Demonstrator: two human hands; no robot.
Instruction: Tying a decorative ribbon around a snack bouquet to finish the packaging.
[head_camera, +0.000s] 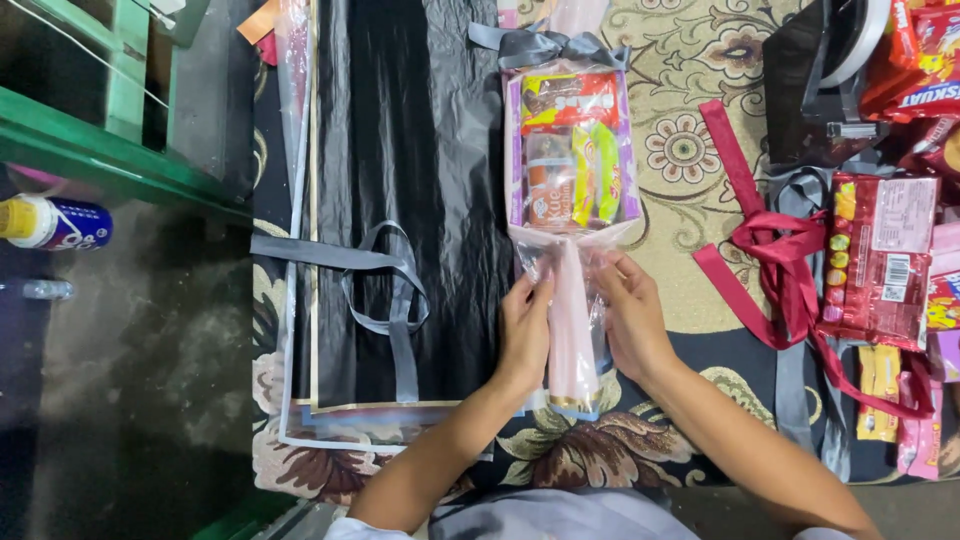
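Both hands (575, 320) round snack bouquet (570, 150)

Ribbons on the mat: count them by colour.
3: a grey ribbon loose on the black sheet, a grey bow atop the snack bouquet, a red ribbon at right. More may be hidden.

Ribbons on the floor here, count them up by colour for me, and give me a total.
Grey ribbons: 3, the bow atop the snack bouquet, a loose loop on the black sheet, and a strip under the red one.
Red ribbons: 1.
Total: 4.
Both hands, left hand and right hand, grip the bouquet's pink handle.
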